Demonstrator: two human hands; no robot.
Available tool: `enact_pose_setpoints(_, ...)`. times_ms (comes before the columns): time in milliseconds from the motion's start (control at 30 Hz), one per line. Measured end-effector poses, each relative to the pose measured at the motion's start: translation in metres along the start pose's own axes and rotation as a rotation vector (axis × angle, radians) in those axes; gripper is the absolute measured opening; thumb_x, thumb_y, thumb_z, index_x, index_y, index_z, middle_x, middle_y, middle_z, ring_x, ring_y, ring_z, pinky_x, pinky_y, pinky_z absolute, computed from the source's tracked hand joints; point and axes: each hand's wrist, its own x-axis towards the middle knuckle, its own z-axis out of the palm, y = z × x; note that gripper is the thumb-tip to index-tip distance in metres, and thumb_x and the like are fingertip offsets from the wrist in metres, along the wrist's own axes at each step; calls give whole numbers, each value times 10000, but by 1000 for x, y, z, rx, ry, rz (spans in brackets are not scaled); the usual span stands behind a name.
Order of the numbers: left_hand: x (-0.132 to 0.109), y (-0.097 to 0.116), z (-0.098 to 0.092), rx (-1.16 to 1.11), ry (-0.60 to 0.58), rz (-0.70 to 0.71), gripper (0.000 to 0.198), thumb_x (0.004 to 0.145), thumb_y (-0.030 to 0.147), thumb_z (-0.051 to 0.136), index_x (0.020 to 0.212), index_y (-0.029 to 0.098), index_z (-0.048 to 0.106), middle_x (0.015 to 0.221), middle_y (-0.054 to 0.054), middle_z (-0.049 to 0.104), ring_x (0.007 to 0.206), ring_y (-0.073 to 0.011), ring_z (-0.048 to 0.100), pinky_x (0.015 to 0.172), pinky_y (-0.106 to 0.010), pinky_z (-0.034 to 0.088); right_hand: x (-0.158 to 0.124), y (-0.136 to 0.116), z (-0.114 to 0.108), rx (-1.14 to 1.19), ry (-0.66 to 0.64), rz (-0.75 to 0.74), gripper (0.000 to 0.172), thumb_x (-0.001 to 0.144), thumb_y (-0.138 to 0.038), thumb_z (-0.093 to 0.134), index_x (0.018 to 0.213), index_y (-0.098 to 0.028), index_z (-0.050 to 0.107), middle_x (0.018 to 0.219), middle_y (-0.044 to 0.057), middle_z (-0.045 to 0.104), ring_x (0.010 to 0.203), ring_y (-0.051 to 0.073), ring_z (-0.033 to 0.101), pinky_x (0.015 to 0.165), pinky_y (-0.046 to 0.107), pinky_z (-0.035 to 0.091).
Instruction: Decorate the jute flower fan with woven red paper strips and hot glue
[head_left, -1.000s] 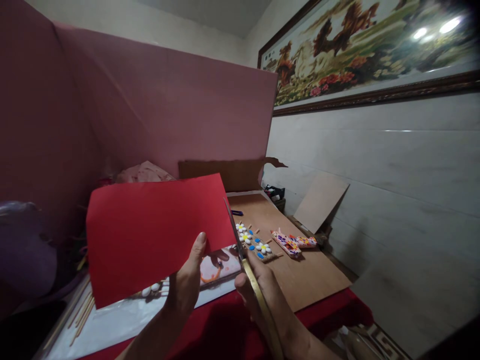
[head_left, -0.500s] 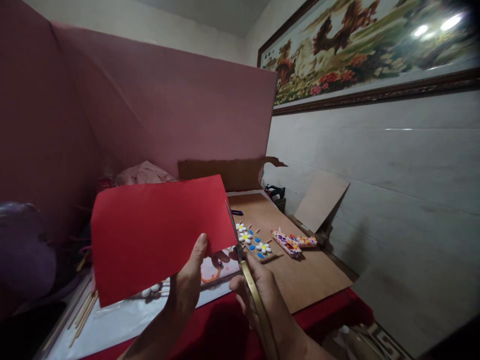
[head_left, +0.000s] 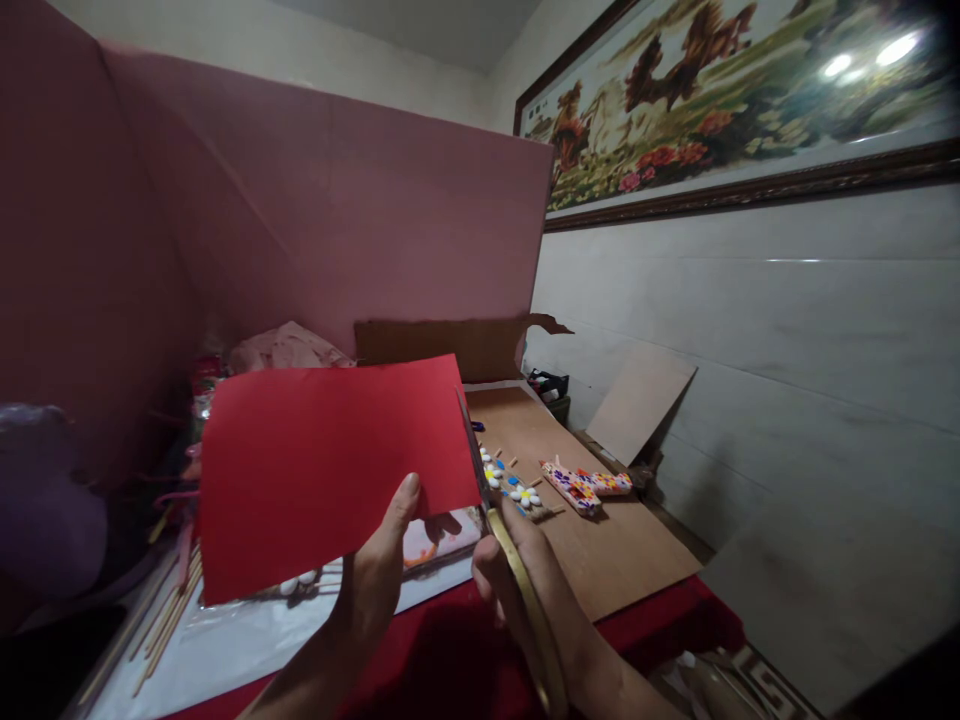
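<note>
A pink screen (head_left: 337,220) stands folded behind the table, and up on the tiled wall (head_left: 787,350) hangs a long framed painting (head_left: 735,90). Down on the table there's a red cloth (head_left: 450,650) at the near edge, with a brown board (head_left: 600,540) lying on it to the right. On the board sit two beaded pieces: one with white flowers (head_left: 525,497) and, just beside it, a many-coloured one (head_left: 585,487). At the left, thin sticks (head_left: 169,620) lie on a clear plastic sheet (head_left: 247,640). A smaller panel (head_left: 645,400) leans against the wall.

Now the action, centre frame. The left hand (head_left: 375,580) pinches the paper (head_left: 330,470), a red sheet, at its lower edge, thumb in front and fingers behind, and holds it up off the table, tilted, hiding part of the board. The right hand (head_left: 517,580) is closed round the gold handles of the scissors (head_left: 504,548). The blades point up and away and run right along the paper's right edge, touching it. Whether they bite into the sheet, I can't tell from here. The hands sit close together, just above the red cloth.
</note>
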Motion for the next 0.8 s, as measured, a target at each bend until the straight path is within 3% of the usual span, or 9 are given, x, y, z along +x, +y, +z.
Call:
enact_pose_setpoints(167,-7,7,2,44,48,34,251,759,435,599,667,203,624,682,-51,672,830,-289,637,880,-467,448,3,-2,-1,24,-1,12,655,657,-809,430,808,-178,521,518,-36,454,447,90,411,397,185,346)
enact_pose_setpoints(400,-6,0,-1,78,191,38,212,727,395,652,843,217,660,905,-57,693,1020,-305,588,963,-482,393,9,-2,0,80,25,-3,656,648,-799,467,839,-175,531,487,-53,416,450,98,434,402,188,367)
enact_pose_setpoints(667,-4,-6,-4,81,62,-46,211,745,426,607,662,234,635,687,-51,686,886,-306,635,900,-480,437,9,3,3,102,41,30,650,627,-788,509,839,-175,543,442,-75,355,414,90,401,388,186,348)
enact_pose_setpoints(800,-5,-2,-4,105,100,-27,196,741,416,606,644,247,630,679,-35,683,872,-292,641,910,-460,435,11,5,4,107,38,25,661,644,-767,522,907,-162,562,432,-77,358,404,89,395,386,189,343)
